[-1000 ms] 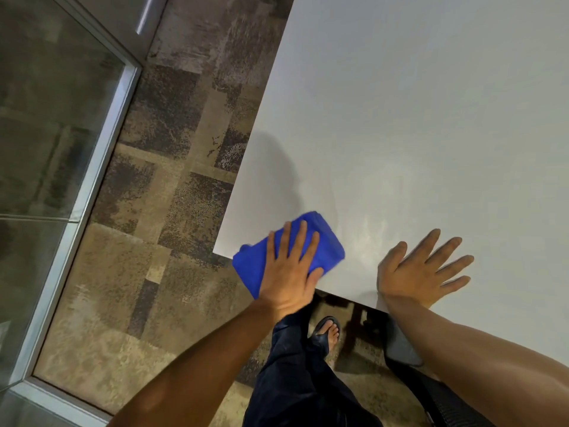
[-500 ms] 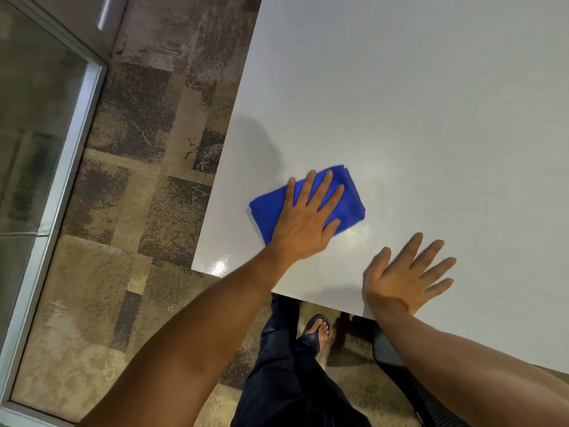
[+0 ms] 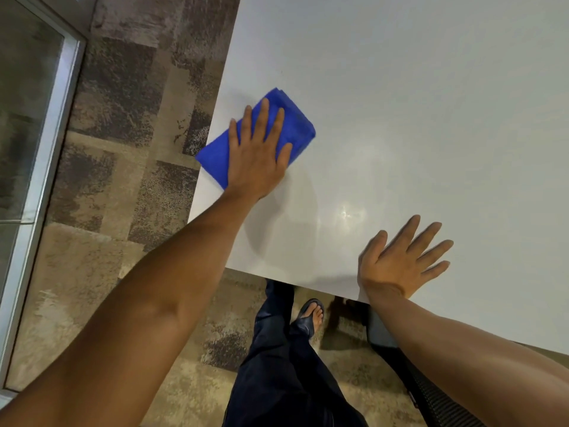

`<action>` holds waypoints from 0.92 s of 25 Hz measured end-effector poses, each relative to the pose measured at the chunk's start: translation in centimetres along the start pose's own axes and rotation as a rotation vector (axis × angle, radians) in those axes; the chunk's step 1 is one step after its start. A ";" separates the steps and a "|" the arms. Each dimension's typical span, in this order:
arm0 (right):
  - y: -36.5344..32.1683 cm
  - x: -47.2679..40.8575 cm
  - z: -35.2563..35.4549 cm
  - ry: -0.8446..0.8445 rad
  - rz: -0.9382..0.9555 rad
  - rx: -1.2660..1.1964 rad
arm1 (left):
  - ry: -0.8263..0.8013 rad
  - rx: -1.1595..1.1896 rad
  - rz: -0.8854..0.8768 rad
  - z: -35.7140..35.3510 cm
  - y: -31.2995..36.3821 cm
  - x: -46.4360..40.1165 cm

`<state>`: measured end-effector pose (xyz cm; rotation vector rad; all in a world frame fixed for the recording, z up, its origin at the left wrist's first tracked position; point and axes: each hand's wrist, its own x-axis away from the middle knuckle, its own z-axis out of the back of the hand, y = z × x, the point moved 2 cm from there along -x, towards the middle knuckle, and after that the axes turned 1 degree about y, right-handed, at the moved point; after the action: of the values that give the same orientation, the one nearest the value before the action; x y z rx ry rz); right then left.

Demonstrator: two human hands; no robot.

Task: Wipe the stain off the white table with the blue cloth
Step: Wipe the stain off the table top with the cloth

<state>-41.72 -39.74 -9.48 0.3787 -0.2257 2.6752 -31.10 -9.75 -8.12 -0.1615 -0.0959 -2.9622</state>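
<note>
Both hands lie flat on the white table point(image 3: 415, 103): the left hand point(image 3: 257, 158) presses the folded blue cloth point(image 3: 295, 127) with straight fingers at the table's left edge, one corner of the cloth reaching just past that edge, while the right hand point(image 3: 397, 263) rests palm down with fingers spread at the table's near edge, well apart from the cloth. Between the two hands the tabletop shows a glossy sheen; no stain can be made out.

Cloth point(image 3: 295, 127) under left hand point(image 3: 257, 161) at table point(image 3: 415, 87) left edge — right hand point(image 3: 397, 263) near front edge.
</note>
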 end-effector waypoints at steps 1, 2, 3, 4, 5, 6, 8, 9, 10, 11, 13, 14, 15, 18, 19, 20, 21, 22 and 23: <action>0.0 0.0 0.0 0.003 0.004 0.000 | -0.001 -0.004 0.032 -0.1 -0.9 0.3; 0.0 0.0 0.0 0.009 0.009 -0.005 | -0.004 -0.006 0.062 -0.2 -1.8 0.8; 0.0 0.0 -0.1 0.017 0.015 -0.013 | -0.009 -0.005 0.089 -0.3 -2.8 1.5; 0.0 0.0 -0.1 0.024 0.021 -0.023 | -0.010 -0.001 0.115 -0.3 -3.8 2.4; 0.0 0.0 -0.2 0.033 0.028 -0.033 | -0.009 0.006 0.136 -0.2 -4.6 3.5; 0.0 0.0 -0.2 0.043 0.031 -0.040 | -0.015 0.021 0.152 -0.3 -5.2 4.8; 0.1 0.0 -0.4 0.058 0.033 -0.046 | -0.056 0.058 0.166 -0.5 -6.0 7.8; 0.1 0.0 -0.4 0.066 0.035 -0.048 | -0.083 0.068 0.164 -0.7 -6.2 9.2; 0.0 0.1 -0.5 0.078 0.039 -0.051 | -0.102 0.067 0.160 -0.8 -6.5 10.5; 0.0 0.1 -0.5 0.089 0.043 -0.056 | -0.114 0.059 0.157 -1.0 -6.6 11.7; 0.0 0.1 -0.5 0.103 0.047 -0.062 | -0.115 0.037 0.163 -1.3 -6.6 13.4; 0.0 0.0 -0.5 0.104 0.046 -0.063 | -0.109 0.022 0.167 -1.4 -6.3 14.0; 0.1 0.0 -0.5 0.102 0.043 -0.065 | -0.105 0.010 0.171 -1.6 -6.0 14.6; 0.1 0.0 -0.6 0.093 0.045 -0.069 | -0.108 -0.016 0.140 -2.2 -4.8 16.3; 0.1 -0.1 -0.6 0.090 0.044 -0.070 | -0.115 -0.019 0.118 -2.4 -4.3 16.9; 0.1 -0.1 -0.6 0.088 0.042 -0.074 | -0.123 -0.017 0.096 -2.4 -3.7 17.6; 0.1 -0.1 -0.6 0.087 0.042 -0.080 | -0.132 -0.013 0.075 -2.4 -3.0 18.2; 0.1 -0.1 -0.6 0.086 0.043 -0.085 | -0.147 -0.006 0.042 -2.4 -2.1 18.9; 0.1 0.0 -0.6 0.085 0.043 -0.086 | -0.168 0.004 -0.013 -2.5 -1.1 19.7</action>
<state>-41.86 -39.77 -10.03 0.2350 -0.3247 2.7064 -50.84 -12.17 -8.42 -0.4102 -0.1247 -2.9560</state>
